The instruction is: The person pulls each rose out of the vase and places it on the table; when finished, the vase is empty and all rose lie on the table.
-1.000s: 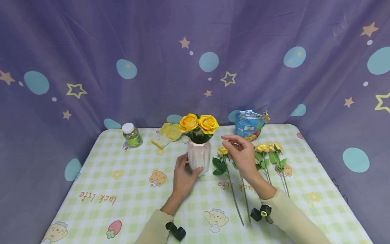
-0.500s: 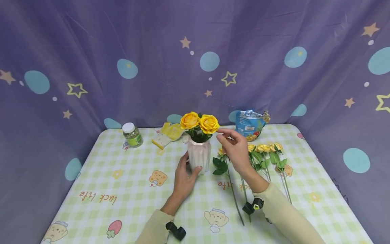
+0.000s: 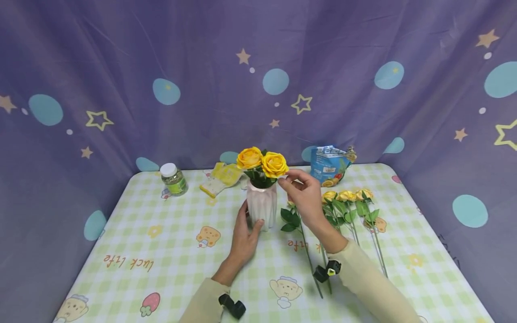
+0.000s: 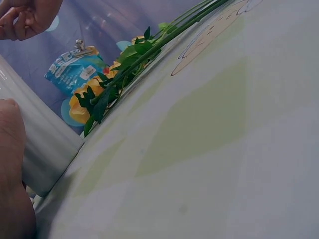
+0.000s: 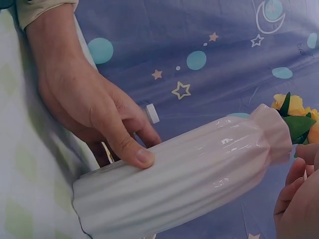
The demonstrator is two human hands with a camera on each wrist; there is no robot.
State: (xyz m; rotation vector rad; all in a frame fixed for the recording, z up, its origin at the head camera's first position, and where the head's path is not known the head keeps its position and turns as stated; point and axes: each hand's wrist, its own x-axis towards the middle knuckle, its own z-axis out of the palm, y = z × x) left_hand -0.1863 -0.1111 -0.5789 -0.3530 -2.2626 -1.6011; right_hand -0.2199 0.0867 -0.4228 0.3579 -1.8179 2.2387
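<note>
A pale pink-white fluted vase (image 3: pixel 262 206) stands upright on the table and holds two yellow roses (image 3: pixel 274 164) with dark green leaves. My left hand (image 3: pixel 244 235) grips the lower part of the vase, thumb across its front and fingers behind; the right wrist view shows this grip on the vase (image 5: pixel 184 174) closely. Beside the rim, my right hand (image 3: pixel 304 195) is raised with loosely bent fingers, its index finger and thumb apart at the edge of the right rose. Whether a fingertip touches petal or leaf I cannot tell. Nothing held shows in that hand.
Several long-stemmed yellow roses (image 3: pixel 347 196) lie to the right of the vase, partly behind my right arm. Behind them stands a blue pouch (image 3: pixel 329 166). A white-lidded jar (image 3: pixel 174 180) and yellow-white gloves (image 3: pixel 222 178) are at the back left. A checked cloth (image 3: pixel 161 287) covers the table.
My right hand has moved left, from above the lying roses to the edge of the rose in the vase. My left hand keeps its grip on the vase.
</note>
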